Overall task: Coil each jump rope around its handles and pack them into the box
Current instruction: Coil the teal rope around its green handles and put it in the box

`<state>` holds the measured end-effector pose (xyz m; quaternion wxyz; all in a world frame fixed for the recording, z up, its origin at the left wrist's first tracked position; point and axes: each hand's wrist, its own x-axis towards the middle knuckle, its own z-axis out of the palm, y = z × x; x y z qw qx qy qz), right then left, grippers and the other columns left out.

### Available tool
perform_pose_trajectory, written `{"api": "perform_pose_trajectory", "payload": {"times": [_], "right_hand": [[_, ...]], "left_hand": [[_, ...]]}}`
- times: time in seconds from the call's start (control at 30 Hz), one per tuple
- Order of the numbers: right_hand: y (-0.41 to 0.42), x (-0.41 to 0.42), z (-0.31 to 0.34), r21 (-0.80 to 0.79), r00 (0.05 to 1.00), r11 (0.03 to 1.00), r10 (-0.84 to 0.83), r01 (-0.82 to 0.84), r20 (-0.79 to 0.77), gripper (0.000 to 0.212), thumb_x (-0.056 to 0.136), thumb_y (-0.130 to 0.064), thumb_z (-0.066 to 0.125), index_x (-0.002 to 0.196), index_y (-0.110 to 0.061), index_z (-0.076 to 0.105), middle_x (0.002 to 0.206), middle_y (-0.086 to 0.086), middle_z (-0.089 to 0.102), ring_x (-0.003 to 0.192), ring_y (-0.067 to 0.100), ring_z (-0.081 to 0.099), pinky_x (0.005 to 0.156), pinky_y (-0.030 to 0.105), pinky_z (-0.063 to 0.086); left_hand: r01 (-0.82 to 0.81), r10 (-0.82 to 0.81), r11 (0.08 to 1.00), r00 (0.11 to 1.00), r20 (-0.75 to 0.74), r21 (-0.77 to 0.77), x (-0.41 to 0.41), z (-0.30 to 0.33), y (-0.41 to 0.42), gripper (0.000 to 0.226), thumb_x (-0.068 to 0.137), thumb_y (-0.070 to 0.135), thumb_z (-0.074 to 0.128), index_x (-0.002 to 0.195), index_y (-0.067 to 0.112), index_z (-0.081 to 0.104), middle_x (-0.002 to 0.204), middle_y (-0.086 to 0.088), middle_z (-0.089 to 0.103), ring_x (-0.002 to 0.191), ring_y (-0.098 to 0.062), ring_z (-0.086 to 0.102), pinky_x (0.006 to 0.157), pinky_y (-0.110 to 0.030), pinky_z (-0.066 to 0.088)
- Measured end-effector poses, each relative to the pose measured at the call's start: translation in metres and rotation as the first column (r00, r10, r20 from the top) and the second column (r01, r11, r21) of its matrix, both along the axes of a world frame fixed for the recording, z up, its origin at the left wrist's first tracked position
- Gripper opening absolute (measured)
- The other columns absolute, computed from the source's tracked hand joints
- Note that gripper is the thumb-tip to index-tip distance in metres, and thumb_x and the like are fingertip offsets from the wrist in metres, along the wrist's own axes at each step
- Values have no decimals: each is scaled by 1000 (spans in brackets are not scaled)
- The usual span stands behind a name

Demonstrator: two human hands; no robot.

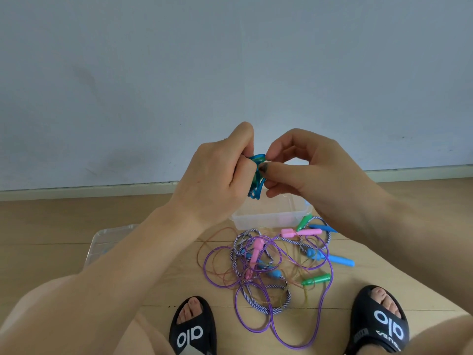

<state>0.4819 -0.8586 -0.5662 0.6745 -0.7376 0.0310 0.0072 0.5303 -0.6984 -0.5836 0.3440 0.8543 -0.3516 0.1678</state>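
Observation:
My left hand grips a bundle of coiled blue jump rope, held up above the box. My right hand pinches a strand of that blue rope at the bundle's top with thumb and finger. The handles are hidden inside my left fist. Below, a clear plastic box stands on the floor. In front of it lies a tangle of ropes: a purple rope with pink handles, a striped white-and-blue rope with blue handles, and a thin yellowish rope with green handles.
A clear lid lies on the wooden floor at the left, partly behind my left forearm. My feet in black slippers flank the tangle. A pale wall and skirting board stand just behind the box.

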Motion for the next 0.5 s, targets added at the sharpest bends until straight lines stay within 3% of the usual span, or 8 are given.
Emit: {"api": "perform_pose_trajectory", "payload": {"times": [0.2, 0.37, 0.5], "right_hand": [[-1, 3, 0, 186, 997, 982, 40, -27, -67, 15, 84, 6, 68, 91, -1, 56, 73, 10, 64, 62, 21, 62, 62, 28, 56], [-2, 4, -1, 216, 995, 975, 64, -45, -79, 17, 83, 9, 68, 91, -2, 59, 76, 11, 60, 61, 22, 59, 58, 29, 53], [-4, 2, -5, 194, 1000, 981, 24, -24, -1, 12, 85, 7, 66, 91, -1, 60, 82, 13, 60, 63, 26, 60, 62, 30, 55]], "left_hand": [[11, -13, 999, 999, -36, -38, -2, 2, 1, 10, 81, 0, 36, 83, 5, 44, 55, -3, 42, 51, -22, 36, 46, -33, 31], [81, -81, 997, 996, -36, -6, -7, 1, 0, 7, 79, 11, 39, 84, 6, 41, 57, -1, 43, 53, -21, 35, 47, -32, 30], [97, -100, 995, 989, -110, -35, -9, 0, 1, 16, 80, 13, 51, 88, 8, 39, 59, 1, 43, 53, -20, 35, 46, -25, 27]]}}
